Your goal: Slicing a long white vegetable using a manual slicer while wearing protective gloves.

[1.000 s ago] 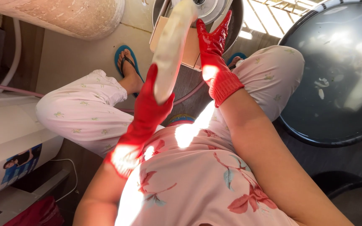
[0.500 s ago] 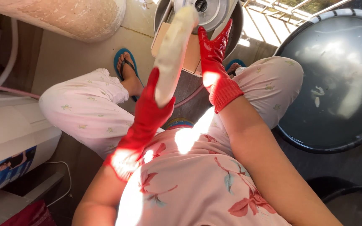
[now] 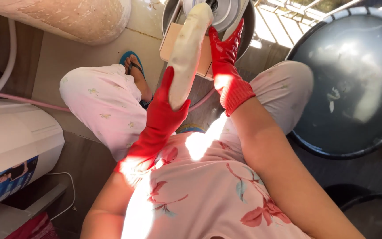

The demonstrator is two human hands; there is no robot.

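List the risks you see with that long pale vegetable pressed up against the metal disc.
The right hand lies beside the metal disc, so its glove could catch. The left hand grips only the bottom of the long pale vegetable, which might slip sideways. Sun glare hides the contact point.

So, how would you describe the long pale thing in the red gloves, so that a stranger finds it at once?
Start at the round metal machine at the top, above the knees. A pale vegetable runs from it down to the left hand, which grips its lower end; the right hand lies beside it. It is the only long, cream-white, rounded thing there, between two shiny red gloves.
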